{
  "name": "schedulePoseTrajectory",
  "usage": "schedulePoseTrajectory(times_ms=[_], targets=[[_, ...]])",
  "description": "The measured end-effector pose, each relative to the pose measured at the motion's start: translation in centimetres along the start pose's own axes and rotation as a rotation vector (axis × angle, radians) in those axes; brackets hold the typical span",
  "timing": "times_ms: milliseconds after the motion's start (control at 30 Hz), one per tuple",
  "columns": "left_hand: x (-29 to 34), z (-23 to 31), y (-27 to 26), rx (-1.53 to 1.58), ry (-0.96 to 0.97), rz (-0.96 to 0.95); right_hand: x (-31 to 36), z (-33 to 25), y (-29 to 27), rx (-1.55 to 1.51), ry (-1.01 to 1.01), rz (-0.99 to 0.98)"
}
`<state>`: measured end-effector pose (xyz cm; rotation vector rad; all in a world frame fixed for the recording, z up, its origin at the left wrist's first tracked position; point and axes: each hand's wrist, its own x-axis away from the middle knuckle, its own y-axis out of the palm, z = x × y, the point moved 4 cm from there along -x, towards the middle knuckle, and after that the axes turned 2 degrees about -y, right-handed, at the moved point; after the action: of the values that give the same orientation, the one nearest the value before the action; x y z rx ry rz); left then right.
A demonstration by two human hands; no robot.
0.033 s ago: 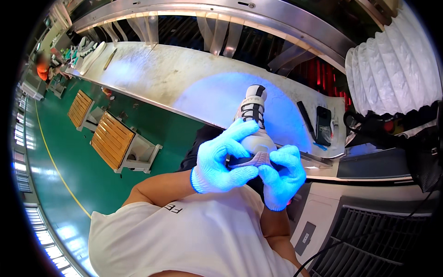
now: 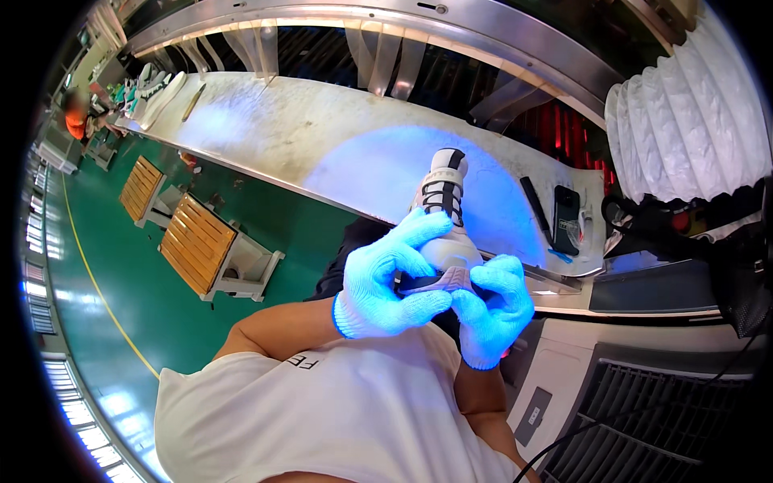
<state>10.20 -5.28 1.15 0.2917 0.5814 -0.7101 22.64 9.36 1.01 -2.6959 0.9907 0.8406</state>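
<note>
A white-and-grey sneaker [image 2: 451,248] with black lacing points its toe toward me, its heel end over the worktable's near edge. Around the toe curves a grey-purple rubber sole [image 2: 453,279]. My left hand [image 2: 390,278], in a white knitted glove lit blue, is closed on the left side of the toe, index finger over the upper and thumb at the sole. The gloved right hand [image 2: 493,306] grips the sole's front right edge, thumb and bent fingers pressed together. Both thumbs meet near the toe tip. The underside of the shoe is hidden.
Blue light falls on the pale worktable [image 2: 274,121]. At its right lie a black bar-shaped tool [image 2: 535,211] and a dark phone [image 2: 566,217]. Several shoes [image 2: 153,95] stand far left. A white ribbed duct [image 2: 684,121] hangs at right; slatted wooden stools [image 2: 198,245] stand on the green floor.
</note>
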Motion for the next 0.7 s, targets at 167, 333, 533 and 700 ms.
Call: schedulePoseTrajectory(times_ms=[167,333,533,700], targets=[[0.2,0.2,-0.6,-0.021,-0.001,-0.010,0.3,-0.1,0.5,0.062,-0.028,-0.017],[-0.4,0.7,-0.4,-0.020,-0.023,0.004,0.3,-0.2,0.7,0.089,-0.044,-0.015],[-0.8,0.5,-0.1,0.012,-0.078,0.023,0.1,-0.5,0.6,0.121,-0.038,0.002],[-1.3,0.9,-0.5,-0.093,-0.038,-0.025,0.1,-0.7,0.7,0.110,-0.032,0.018]])
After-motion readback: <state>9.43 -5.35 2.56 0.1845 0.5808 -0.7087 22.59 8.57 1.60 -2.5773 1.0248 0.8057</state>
